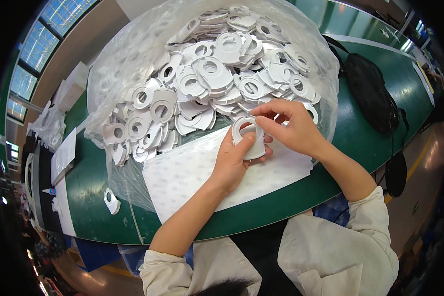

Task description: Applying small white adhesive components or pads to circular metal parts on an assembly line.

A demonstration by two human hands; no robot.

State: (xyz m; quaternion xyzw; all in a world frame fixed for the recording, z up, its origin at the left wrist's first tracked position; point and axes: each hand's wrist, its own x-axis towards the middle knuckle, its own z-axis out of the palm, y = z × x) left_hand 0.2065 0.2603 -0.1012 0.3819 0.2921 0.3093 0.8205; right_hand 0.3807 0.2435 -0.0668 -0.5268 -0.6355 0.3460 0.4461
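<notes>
My left hand [232,160] grips a flat white plastic part [255,150] with a round hole at its upper end, the thumb lying across its face and the fingers behind it. At the part's upper right edge, the thumb and index finger of my right hand [298,128] pinch together against the rim. Both hands are above a white sheet [182,177] at the near side of the table. Just beyond them a large heap of similar white parts [212,74] lies on clear plastic sheeting [116,59].
One more white part [112,201] lies alone on the green table [91,172] at the left. A black bag [372,91] with a strap rests at the right. Papers [64,155] and a crumpled plastic bag [49,123] are at the far left.
</notes>
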